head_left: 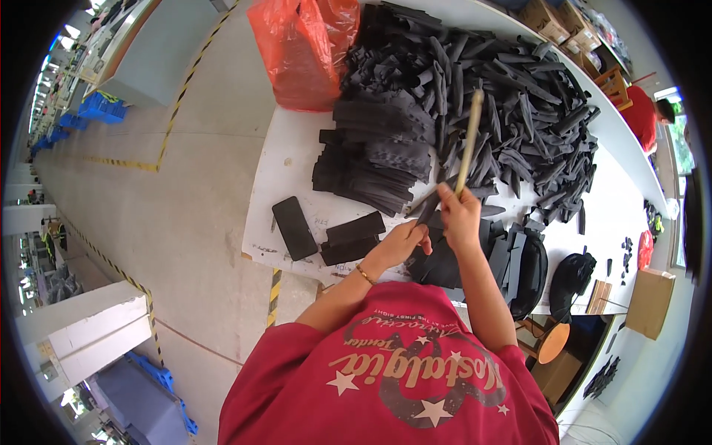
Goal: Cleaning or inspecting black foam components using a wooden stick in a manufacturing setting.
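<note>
My right hand (461,216) is closed around a pale wooden stick (470,141), which points away from me over the table. Just left of it, my left hand (400,243) grips a narrow black fabric piece (426,209), whose far end reaches toward my right fingers. Whether the stick touches that piece I cannot tell. Beyond my hands lies a big heap of loose black fabric pieces (512,111). Overlapping rows of stacked black pieces (371,159) lie to its left. Flat black pieces (437,263) sit under my wrists, close to my body.
At the table's (285,159) left side lie a black phone-like slab (294,228) and two short black stacks (352,239). A red plastic bag (304,55) stands at the far left corner. Black bundles (571,282) and a cardboard box (650,302) are at right. Another person (639,119) is far right.
</note>
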